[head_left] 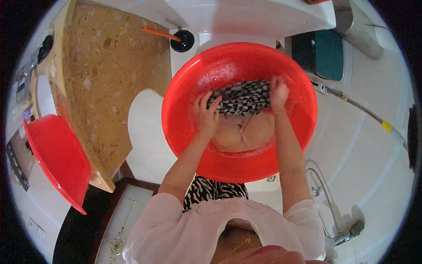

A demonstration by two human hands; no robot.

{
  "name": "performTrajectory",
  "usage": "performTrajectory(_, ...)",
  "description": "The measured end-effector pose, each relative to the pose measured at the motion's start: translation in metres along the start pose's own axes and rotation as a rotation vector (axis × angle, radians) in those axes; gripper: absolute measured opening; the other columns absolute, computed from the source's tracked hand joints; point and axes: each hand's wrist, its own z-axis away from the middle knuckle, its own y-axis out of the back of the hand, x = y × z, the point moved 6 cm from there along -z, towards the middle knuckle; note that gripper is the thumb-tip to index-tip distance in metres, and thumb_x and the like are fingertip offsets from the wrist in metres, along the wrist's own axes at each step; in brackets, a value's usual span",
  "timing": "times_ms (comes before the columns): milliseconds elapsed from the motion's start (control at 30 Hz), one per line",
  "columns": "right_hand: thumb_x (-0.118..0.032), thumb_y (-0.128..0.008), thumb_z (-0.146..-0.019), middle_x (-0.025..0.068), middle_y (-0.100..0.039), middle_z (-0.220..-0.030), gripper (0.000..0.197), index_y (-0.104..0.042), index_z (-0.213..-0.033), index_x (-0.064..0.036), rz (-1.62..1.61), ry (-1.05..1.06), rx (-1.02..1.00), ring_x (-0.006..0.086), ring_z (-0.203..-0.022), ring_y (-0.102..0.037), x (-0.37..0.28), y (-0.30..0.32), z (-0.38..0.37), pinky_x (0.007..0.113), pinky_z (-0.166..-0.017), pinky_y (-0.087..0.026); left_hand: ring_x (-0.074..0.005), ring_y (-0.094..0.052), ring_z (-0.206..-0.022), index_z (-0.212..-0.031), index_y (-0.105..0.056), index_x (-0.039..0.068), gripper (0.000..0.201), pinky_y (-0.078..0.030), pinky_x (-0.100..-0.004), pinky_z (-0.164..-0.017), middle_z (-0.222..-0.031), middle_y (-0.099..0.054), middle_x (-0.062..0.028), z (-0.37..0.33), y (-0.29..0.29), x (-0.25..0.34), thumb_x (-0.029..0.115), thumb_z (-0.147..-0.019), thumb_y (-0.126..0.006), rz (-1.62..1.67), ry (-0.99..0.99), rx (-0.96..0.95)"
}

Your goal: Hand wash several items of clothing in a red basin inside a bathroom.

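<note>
One blurred right hand [279, 94] clutching patterned cloth [244, 97] | left hand [206, 115] apart, on cloth, grip unclear | beige shapes [258, 131] indistinct

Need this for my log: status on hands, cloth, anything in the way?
Left hand on left end of black-and-white cloth; right hand gripping right end. Cloth inside red basin; beige item nearer body. No obstruction visible.

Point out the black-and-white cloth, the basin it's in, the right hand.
Black-and-white cloth [241, 99], head view: middle of patterned fabric.
Basin [181, 110], head view: bare left inner wall.
Right hand [279, 93], head view: middle of the hand.
</note>
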Motion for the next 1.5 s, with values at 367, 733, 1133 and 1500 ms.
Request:
performTrajectory(367,-0.027,-0.076,-0.075,0.0179,-0.031,-0.144,0.075,-0.041,-0.141,-0.0229,-0.033,0.408,0.204,0.044,-0.129,-0.031,-0.03,0.013,0.087,0.055,-0.101,-0.036,-0.0406,-0.032,-0.133,-0.117,-0.059,0.011,0.039,-0.028,-0.0509,-0.108,-0.147,-0.031,-0.0199,0.031,-0.008,-0.019,0.013,-0.079,-0.067,0.294,0.124,0.082)
performTrajectory(733,-0.022,-0.073,-0.078,0.0259,-0.053,-0.112,0.057,-0.046,-0.124,0.0005,-0.331,0.228,-0.027,0.0437,-0.108,-0.05,-0.074,-0.024,0.129,0.047,-0.092,-0.042,-0.0324,-0.039,-0.123,-0.129,-0.05,0.026,0.051,-0.044,-0.0545,-0.087,-0.131,-0.045,-0.0095,-0.026,-0.164,-0.033,0.033,-0.08,-0.063,-0.429,0.061,-0.222)
performTrajectory(1133,-0.04,-0.053,-0.089,0.0365,-0.058,-0.104,0.051,-0.06,-0.106,0.0077,-0.197,-0.086,-0.362,0.0468,-0.106,-0.055,-0.065,-0.05,0.034,0.051,-0.089,-0.044,-0.0307,-0.057,-0.094,-0.107,-0.056,0.011,0.03,-0.05,-0.045,-0.068,-0.103,-0.058,-0.0118,-0.059,-0.115,-0.006,0.01,-0.076,-0.059,-0.182,0.035,-0.097)
performTrajectory(1500,-0.014,-0.067,-0.073,0.0193,-0.035,-0.144,0.055,-0.055,-0.126,-0.0098,-0.209,0.241,0.244,0.0413,-0.132,-0.032,-0.024,0.035,0.105,0.05,-0.106,-0.03,-0.0396,-0.041,-0.115,-0.101,-0.051,0.008,0.054,-0.035,-0.0504,-0.097,-0.114,-0.044,-0.0166,-0.009,-0.001,-0.009,0.0,-0.054,-0.075,0.038,0.006,-0.063)
